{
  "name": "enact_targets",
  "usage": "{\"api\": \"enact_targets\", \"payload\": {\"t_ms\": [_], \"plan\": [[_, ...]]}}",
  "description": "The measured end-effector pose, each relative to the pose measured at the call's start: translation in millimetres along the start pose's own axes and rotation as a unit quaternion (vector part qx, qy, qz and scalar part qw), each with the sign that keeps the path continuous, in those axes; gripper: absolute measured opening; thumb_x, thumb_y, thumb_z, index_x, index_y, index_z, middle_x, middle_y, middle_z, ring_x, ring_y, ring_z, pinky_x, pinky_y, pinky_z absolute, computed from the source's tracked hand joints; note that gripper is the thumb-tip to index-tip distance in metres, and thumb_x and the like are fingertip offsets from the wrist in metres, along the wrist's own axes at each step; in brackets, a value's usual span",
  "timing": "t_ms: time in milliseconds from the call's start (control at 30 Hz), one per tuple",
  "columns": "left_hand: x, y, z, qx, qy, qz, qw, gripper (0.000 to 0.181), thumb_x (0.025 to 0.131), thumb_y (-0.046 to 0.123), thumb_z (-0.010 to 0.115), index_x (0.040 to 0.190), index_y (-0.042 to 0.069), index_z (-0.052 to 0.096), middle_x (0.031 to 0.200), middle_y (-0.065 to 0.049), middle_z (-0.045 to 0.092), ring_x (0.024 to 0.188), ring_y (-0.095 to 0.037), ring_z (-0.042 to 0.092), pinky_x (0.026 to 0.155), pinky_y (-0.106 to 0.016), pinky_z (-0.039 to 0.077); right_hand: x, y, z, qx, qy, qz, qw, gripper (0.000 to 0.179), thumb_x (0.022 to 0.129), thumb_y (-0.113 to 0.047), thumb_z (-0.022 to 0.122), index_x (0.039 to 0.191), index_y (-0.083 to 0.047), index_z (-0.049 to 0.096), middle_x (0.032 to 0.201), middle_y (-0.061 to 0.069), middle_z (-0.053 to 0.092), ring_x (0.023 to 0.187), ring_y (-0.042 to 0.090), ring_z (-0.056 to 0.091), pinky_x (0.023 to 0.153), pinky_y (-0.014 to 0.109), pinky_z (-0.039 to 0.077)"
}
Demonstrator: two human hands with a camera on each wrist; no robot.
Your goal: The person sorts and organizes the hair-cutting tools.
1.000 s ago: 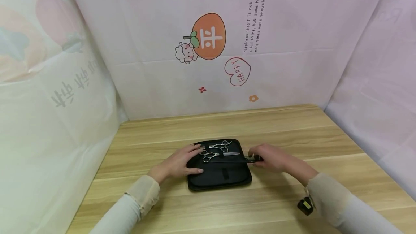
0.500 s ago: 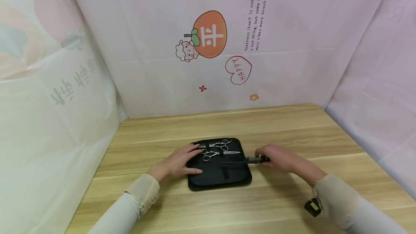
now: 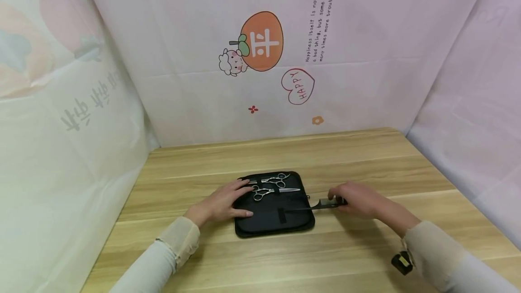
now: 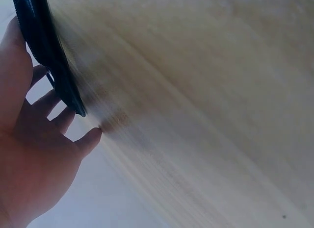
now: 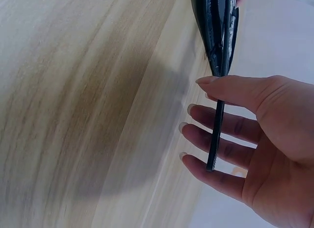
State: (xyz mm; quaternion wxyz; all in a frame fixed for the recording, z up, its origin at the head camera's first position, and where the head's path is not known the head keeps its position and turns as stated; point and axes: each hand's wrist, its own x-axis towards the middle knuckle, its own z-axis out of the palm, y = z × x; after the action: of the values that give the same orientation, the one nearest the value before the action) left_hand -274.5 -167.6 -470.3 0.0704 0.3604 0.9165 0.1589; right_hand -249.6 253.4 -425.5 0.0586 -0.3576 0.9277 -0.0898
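A black zip case (image 3: pixel 264 225) lies on the table with two pairs of silver scissors in it: one pair (image 3: pixel 279 180) at the back, the other (image 3: pixel 262 195) in front. My left hand (image 3: pixel 224 200) rests on the case's left side, fingers spread and partly covering the scissors. In the left wrist view, the same hand (image 4: pixel 39 154) is at the case's edge. My right hand (image 3: pixel 356 199) pinches a black comb (image 5: pixel 216 130) between thumb and fingers. The comb's thin tail points left over the case, its tip close to a black strap (image 3: pixel 282 216).
The wooden table (image 3: pixel 228 266) runs back to a white cloth wall (image 3: pixel 195 116) with printed figures. More white cloth hangs at the left (image 3: pixel 61 184) and right (image 3: pixel 476 116). A small black device (image 3: pixel 402 262) hangs at my right wrist.
My right hand has moved right and slightly nearer with the comb. The tail has slid right, from beside the front scissors to the strap. My left hand stays in place.
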Motion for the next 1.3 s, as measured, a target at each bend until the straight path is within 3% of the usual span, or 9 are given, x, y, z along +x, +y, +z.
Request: {"api": "enact_targets", "payload": {"t_ms": [400, 1300], "plan": [[1.6, -6.6, 7.0, 0.014, 0.007, 0.009, 0.9998, 0.082, 0.093, 0.061, 0.066, 0.155, 0.011, 0.045, 0.164, -0.017, 0.032, 0.150, -0.045, 0.027, 0.118, -0.061, 0.027, -0.2, -4.2, -0.7, -0.015, 0.010, -0.011, 0.9998, 0.024, 0.084, -0.011, 0.083, 0.107, -0.010, 0.075, 0.098, 0.000, 0.074, 0.084, 0.016, 0.067, 0.072, 0.041, 0.055], [2.2, 4.9, 0.3, -0.005, -0.006, -0.012, 0.9999, 0.078, 0.094, 0.056, 0.068, 0.153, 0.010, 0.047, 0.163, -0.020, 0.031, 0.150, -0.047, 0.025, 0.119, -0.062, 0.025, 8.2, -11.4, 10.3, 0.008, 0.004, -0.039, 0.9992, 0.033, 0.079, -0.001, 0.081, 0.111, -0.007, 0.074, 0.104, 0.006, 0.075, 0.091, 0.023, 0.069, 0.079, 0.045, 0.057]]}}
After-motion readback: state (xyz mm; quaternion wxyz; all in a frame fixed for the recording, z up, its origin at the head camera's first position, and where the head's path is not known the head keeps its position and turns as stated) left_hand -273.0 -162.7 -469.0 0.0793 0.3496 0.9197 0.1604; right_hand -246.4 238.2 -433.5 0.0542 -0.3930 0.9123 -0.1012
